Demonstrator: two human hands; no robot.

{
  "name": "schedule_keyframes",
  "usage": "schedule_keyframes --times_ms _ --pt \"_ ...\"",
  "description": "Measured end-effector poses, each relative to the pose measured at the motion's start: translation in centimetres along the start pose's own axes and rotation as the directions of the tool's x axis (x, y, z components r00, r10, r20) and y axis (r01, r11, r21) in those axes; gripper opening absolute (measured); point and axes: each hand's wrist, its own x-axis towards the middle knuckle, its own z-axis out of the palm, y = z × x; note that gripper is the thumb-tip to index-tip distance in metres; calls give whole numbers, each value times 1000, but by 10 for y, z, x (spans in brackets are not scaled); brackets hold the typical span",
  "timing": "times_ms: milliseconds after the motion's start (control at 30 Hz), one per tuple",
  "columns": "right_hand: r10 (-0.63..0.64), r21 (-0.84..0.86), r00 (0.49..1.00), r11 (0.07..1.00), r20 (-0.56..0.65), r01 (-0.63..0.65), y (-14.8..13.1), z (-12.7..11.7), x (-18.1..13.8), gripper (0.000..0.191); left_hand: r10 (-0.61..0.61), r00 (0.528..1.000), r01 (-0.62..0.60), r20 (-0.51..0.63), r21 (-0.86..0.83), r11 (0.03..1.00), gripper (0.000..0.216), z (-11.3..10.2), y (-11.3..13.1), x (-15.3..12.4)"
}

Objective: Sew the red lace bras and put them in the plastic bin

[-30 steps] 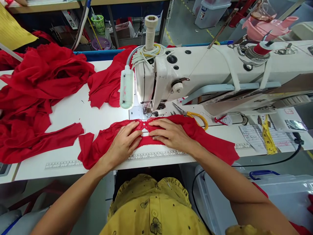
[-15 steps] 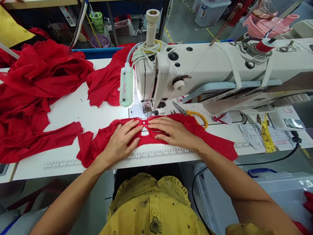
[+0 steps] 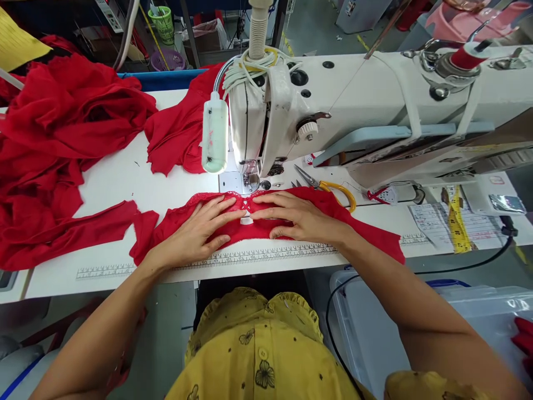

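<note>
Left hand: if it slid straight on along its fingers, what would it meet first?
Probably the right hand, which faces the left hand across a narrow gap over the red fabric, though relative height is hard to judge.

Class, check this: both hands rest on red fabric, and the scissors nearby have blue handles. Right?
Not blue: the scissors have yellow handles, as the head view shows. The left hand and right hand do rest on red fabric.

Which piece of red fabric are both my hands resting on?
The lace-edged red fabric directly before the sewing machine; the heap at left and the piece beside the lamp lie untouched.
</note>
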Motion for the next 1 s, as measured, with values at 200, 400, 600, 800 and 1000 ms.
schedule_keyframes --times_ms 200,400,600,800,1000 --pt "-21 -31 999 999 30 22 -1 -1 -1 31 21 998 -20 52 -21 1000 45 -5 -4 0" --pt "-19 -19 995 1000 97 21 0 -7 1 37 55 997 -54 54 -29 998 50 -9 -9 -3" --pt "-32 -17 993 999 112 34 1 -10 1 36 101 990 -100 95 -11 995 43 -13 -15 -1" --pt "23 -87 990 996 142 -11 -3 -15 2 41 93 992 -99 87 73 992 46 -13 -20 0" --pt "91 -95 986 992 140 -78 -3 -14 -1 52 71 992 -83 103 113 990 50 -14 -19 1"
